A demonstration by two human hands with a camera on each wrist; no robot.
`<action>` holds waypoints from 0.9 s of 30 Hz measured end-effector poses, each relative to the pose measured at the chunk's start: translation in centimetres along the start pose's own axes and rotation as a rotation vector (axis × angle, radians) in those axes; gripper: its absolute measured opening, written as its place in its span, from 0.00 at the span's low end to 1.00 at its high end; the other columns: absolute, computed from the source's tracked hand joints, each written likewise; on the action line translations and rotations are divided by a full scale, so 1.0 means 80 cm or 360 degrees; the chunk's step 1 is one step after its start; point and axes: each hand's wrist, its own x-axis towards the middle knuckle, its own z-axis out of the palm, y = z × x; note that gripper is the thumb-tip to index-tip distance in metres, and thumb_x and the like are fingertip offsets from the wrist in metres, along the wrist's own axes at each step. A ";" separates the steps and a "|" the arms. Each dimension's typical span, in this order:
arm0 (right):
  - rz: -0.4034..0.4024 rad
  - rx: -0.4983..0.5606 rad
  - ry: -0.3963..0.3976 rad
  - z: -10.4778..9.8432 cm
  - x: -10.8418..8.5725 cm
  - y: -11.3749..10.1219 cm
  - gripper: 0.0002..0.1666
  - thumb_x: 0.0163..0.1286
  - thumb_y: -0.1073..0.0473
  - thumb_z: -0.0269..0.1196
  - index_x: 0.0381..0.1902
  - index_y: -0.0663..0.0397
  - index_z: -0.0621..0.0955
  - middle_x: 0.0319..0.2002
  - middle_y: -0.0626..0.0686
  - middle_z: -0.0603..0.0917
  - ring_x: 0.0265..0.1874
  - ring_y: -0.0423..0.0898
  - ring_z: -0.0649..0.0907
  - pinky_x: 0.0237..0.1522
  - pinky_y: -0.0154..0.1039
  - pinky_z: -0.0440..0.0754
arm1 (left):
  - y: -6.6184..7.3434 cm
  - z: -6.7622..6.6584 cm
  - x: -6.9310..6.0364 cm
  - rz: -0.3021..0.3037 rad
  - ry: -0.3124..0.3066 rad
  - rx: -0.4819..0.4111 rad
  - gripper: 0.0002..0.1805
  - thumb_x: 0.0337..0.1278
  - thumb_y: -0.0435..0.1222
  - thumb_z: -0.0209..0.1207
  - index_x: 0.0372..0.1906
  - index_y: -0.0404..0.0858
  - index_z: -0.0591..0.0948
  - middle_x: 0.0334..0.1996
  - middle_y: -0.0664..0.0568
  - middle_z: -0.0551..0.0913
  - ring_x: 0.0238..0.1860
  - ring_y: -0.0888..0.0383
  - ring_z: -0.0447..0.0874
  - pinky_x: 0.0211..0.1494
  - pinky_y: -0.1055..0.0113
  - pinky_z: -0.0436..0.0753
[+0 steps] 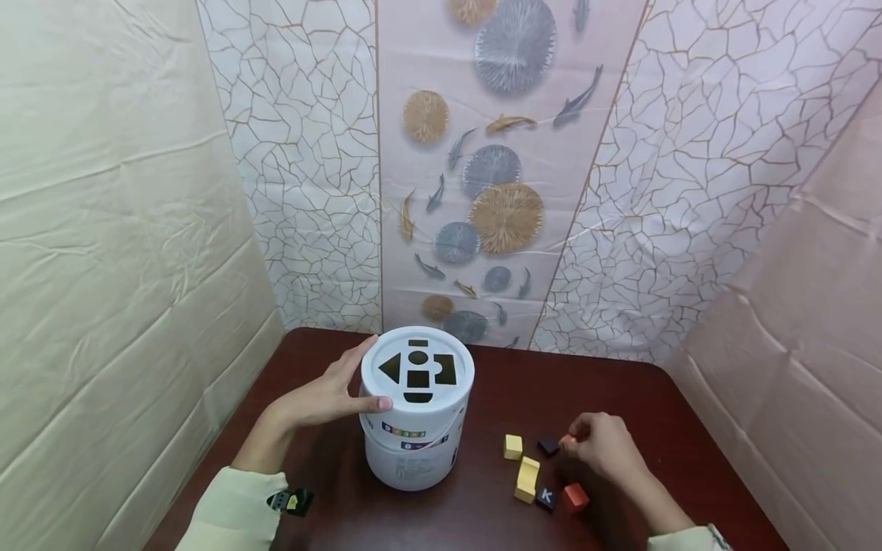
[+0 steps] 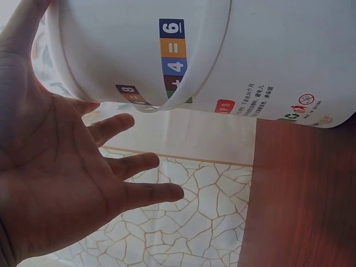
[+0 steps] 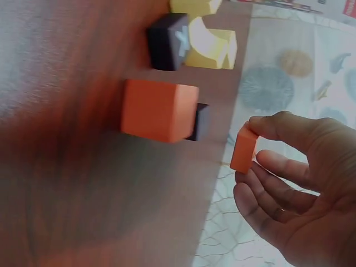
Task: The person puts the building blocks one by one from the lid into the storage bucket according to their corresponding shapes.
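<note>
- Orange rectangular block [image 3: 243,149], at right above the dark red-brown table [image 1: 620,383], sits pinched between thumb and fingertips of the right hand [image 1: 606,444]; a loosened pinch could let it twist or drop.
- Left hand [image 1: 338,394] is spread wide, gripping nothing, its thumb at the rim of the white cylindrical bucket [image 1: 413,468]; an uneven push there might slide or tip the bucket.
- Small black block [image 1: 548,446] lies just left of the right hand; a low leftward sweep could knock it into the yellow notched block [image 1: 527,478].
</note>
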 end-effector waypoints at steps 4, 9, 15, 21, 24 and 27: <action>-0.0067 -0.0002 0.0067 -0.011 0.005 -0.010 0.10 0.62 0.59 0.82 0.35 0.56 0.91 0.31 0.47 0.92 0.31 0.41 0.87 0.33 0.39 0.85 | 0.000 0.001 0.001 -0.0014 -0.0005 -0.0022 0.65 0.61 0.61 0.75 0.92 0.60 0.45 0.90 0.43 0.49 0.89 0.36 0.46 0.81 0.18 0.58; -0.0131 0.0032 0.0143 -0.021 0.008 -0.025 0.10 0.64 0.60 0.81 0.39 0.58 0.91 0.36 0.50 0.92 0.33 0.43 0.90 0.34 0.38 0.86 | 0.001 0.002 0.001 -0.0024 -0.0004 -0.0039 0.65 0.61 0.61 0.75 0.92 0.60 0.45 0.89 0.43 0.50 0.89 0.35 0.46 0.80 0.18 0.58; -0.0172 0.0129 0.0208 -0.029 0.011 -0.044 0.16 0.65 0.63 0.81 0.48 0.58 0.89 0.39 0.51 0.93 0.36 0.44 0.91 0.37 0.35 0.87 | 0.002 0.001 -0.001 -0.0018 0.0001 -0.0044 0.65 0.61 0.60 0.76 0.92 0.60 0.45 0.89 0.42 0.49 0.90 0.36 0.46 0.81 0.18 0.57; -0.0297 0.0165 0.0321 -0.038 0.015 -0.062 0.19 0.65 0.63 0.81 0.52 0.57 0.88 0.38 0.49 0.93 0.36 0.43 0.91 0.37 0.32 0.87 | 0.000 0.002 0.000 -0.0043 -0.0001 -0.0046 0.65 0.61 0.61 0.75 0.92 0.61 0.45 0.90 0.43 0.49 0.90 0.35 0.45 0.81 0.18 0.57; -0.0343 0.0204 0.0341 -0.044 0.017 -0.072 0.19 0.66 0.64 0.81 0.52 0.56 0.88 0.38 0.48 0.94 0.36 0.42 0.91 0.37 0.31 0.87 | -0.001 0.002 0.000 -0.0046 -0.0004 -0.0045 0.65 0.61 0.61 0.75 0.92 0.61 0.45 0.89 0.42 0.49 0.89 0.35 0.45 0.81 0.18 0.57; -0.0374 0.0259 0.0348 -0.050 0.018 -0.083 0.17 0.66 0.65 0.80 0.52 0.54 0.88 0.39 0.48 0.94 0.35 0.40 0.91 0.38 0.30 0.88 | -0.001 0.002 0.000 -0.0035 -0.0007 -0.0047 0.65 0.62 0.61 0.75 0.92 0.61 0.44 0.89 0.42 0.49 0.89 0.35 0.45 0.81 0.18 0.57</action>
